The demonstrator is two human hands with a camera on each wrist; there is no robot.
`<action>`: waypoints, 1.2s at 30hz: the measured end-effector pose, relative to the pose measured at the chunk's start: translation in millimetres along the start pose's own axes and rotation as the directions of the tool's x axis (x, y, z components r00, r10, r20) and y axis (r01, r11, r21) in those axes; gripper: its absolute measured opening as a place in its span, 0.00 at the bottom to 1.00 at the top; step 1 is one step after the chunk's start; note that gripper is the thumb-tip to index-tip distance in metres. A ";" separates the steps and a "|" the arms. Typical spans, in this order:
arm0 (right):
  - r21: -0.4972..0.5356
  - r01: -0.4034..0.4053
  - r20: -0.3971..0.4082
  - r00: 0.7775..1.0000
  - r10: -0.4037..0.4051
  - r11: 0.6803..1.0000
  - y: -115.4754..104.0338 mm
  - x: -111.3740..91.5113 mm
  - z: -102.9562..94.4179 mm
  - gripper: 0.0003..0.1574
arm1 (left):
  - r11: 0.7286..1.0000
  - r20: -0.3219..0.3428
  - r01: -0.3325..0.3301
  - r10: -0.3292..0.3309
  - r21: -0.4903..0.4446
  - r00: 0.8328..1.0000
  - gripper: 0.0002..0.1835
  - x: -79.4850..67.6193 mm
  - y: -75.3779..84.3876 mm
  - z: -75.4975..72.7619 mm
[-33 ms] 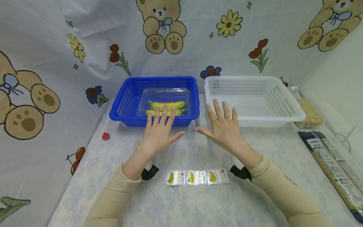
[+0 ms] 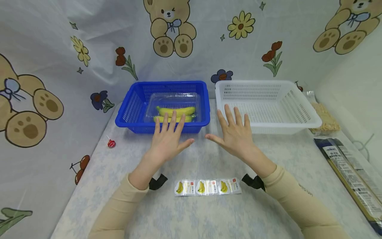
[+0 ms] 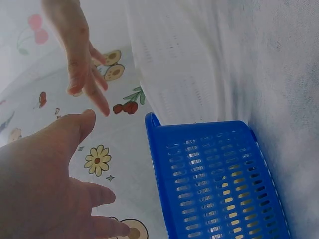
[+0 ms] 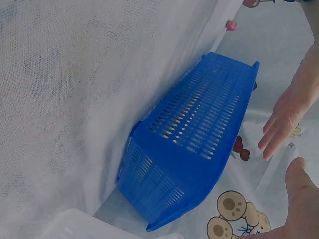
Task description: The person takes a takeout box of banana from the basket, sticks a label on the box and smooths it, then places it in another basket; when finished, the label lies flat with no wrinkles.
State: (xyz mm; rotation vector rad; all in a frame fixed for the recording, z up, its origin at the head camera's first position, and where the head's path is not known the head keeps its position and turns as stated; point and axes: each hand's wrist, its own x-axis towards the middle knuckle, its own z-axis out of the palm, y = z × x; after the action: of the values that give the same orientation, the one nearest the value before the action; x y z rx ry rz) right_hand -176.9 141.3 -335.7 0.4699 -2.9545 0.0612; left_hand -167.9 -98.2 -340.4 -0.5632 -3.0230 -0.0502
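My left hand [image 2: 165,141] is held up with fingers spread, in front of the blue basket [image 2: 131,124], holding nothing. In that basket lies a clear plastic box [image 2: 174,98] with two bananas [image 2: 179,111] in or under it; I cannot tell which. The right hand [image 2: 235,134] is likewise spread and bare, its fingertips overlapping the near wall of the white basket [image 2: 286,127] in the head view. Between the forearms, a strip of banana stickers [image 2: 206,187] lies flat on the table. The left wrist view shows the left thumb and fingers [image 3: 102,194] beside the blue basket.
A red lollipop [image 2: 111,143] lies at the table's left edge. On the right are a bag of pale grains or nuts [image 2: 325,116] and a long dark-edged packet [image 2: 352,176]. A patterned curtain [image 2: 104,30] stands behind the baskets.
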 end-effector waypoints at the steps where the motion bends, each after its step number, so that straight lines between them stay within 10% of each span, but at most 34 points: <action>1: 0.003 0.000 0.003 1.000 0.000 1.000 -0.1 0.2 0.0 0.62 | 1.000 0.001 0.001 -0.001 0.002 1.000 0.48 -0.1 0.0 -0.2; 11: 0.041 0.038 -0.009 0.999 -0.038 0.998 -3.0 4.0 -1.3 0.61 | 0.995 -0.087 -0.092 0.089 -0.038 0.992 0.43 1.0 -9.3 -2.3; 17: 0.300 0.151 -0.068 0.988 -0.137 0.942 -5.0 11.2 0.0 0.53 | 0.932 -0.317 -0.292 0.217 -0.213 0.923 0.33 1.9 -40.0 -7.5; 31: 0.684 0.093 -0.011 0.993 -0.117 0.724 -10.6 69.6 0.7 0.48 | 0.856 -0.481 0.008 -0.299 -0.518 0.824 0.27 -5.4 -183.4 -5.4; 36: 0.706 0.049 0.041 0.993 -0.109 0.706 -16.6 92.9 0.5 0.48 | 0.802 -0.345 0.155 -0.411 -0.577 0.844 0.27 -4.4 -212.7 9.6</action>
State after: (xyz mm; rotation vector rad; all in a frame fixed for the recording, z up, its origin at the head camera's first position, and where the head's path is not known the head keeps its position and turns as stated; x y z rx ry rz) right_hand -259.1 97.1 -321.6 0.6909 -2.8717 1.2301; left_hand -241.1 -297.7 -354.5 -0.0625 -2.5618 -0.9252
